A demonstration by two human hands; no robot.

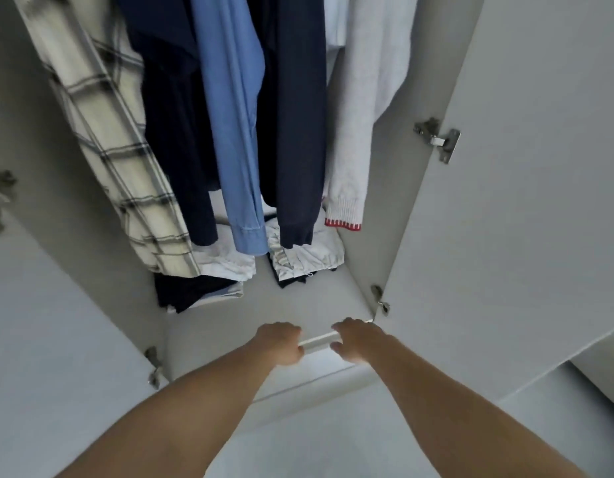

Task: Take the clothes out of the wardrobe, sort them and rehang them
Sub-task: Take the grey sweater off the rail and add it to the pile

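The white wardrobe stands open in front of me. Inside hang a cream plaid shirt (pixel 105 143), a dark navy garment (pixel 174 132), a light blue shirt (pixel 233 132), a navy sweater (pixel 295 125) and a pale grey sweater with a red-trimmed cuff (pixel 360 108). Folded white and dark clothes (pixel 229 270) lie on the wardrobe floor (pixel 298 298). Below the hanging space, my left hand (pixel 281 343) and my right hand (pixel 357 339) both grip the white handle (pixel 319 339) of a drawer front, side by side.
The right wardrobe door (pixel 523 201) stands swung open with metal hinges (pixel 436 138) on it. The left door (pixel 40 322) is open too. A pale floor shows below my arms.
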